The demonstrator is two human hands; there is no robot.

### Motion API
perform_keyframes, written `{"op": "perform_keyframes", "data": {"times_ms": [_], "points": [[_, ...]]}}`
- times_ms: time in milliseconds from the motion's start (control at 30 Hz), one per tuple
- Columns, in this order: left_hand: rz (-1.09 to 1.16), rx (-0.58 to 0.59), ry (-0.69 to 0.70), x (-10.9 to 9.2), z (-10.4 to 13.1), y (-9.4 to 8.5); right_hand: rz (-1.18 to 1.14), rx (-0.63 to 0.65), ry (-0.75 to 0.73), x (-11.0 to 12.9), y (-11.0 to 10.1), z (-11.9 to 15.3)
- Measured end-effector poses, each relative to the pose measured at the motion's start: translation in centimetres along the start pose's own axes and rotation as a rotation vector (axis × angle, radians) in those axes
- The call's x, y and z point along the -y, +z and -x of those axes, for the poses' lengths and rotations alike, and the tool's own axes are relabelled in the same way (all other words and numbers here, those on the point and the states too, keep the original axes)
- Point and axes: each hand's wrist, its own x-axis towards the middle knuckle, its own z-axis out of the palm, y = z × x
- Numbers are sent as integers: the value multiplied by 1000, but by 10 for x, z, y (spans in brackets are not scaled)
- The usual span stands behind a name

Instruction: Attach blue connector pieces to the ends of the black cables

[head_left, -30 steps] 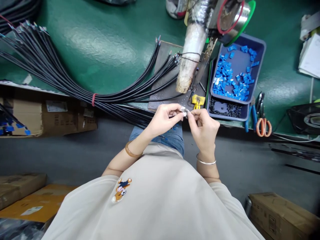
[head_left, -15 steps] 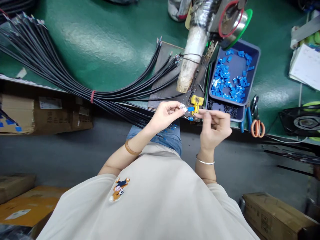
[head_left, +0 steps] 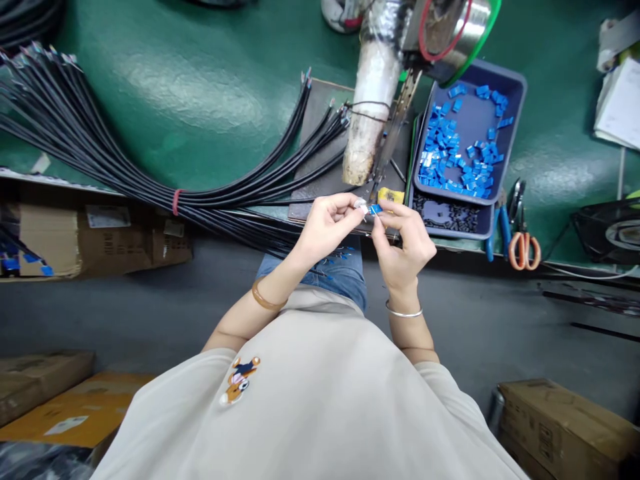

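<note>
My left hand (head_left: 327,225) is closed in a pinch on the thin wires at a cable's end, beside a small blue connector (head_left: 374,209). My right hand (head_left: 404,241) pinches that connector from the other side, so both sets of fingertips nearly meet. Right behind the fingers sits a yellow block (head_left: 391,195), its lower part covered by my right hand. To the left, a bundle of black cables (head_left: 220,198) bound with a red tie (head_left: 177,201) lies over the green bench edge. More cable ends with blue connectors rest near my lap (head_left: 340,267).
A grey bin (head_left: 517,100) of blue connectors stands on another bin (head_left: 487,227) holding small black parts. Blue-handled pliers (head_left: 491,237) and orange-handled scissors (head_left: 524,250) lie to its right. A wrapped white post (head_left: 367,113) and wire spool (head_left: 475,40) overhang the work. Cartons (head_left: 565,427) sit below.
My right hand has moved left and its fingers have come onto the blue connector. The connector is now off the yellow block, which my hand partly covers.
</note>
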Motion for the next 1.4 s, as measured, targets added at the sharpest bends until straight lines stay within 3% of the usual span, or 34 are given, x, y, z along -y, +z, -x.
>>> {"op": "perform_keyframes", "data": {"times_ms": [700, 967, 1167, 1267, 1400], "points": [[-26, -38, 8, -8, -4, 0, 13, 50, 32, 1, -1, -8], [25, 0, -46, -6, -3, -3, -35, 95, -45, 1, -5, -7], [23, 25, -62, -6, -2, -2, -43, 111, 7, 2, -9, -8], [-40, 82, -82, -5, 3, -3, -117, 113, 116, 3, -15, -8], [-244, 356, -173, 6, 21, -8, -220, -38, 306, -1, -24, -7]]}}
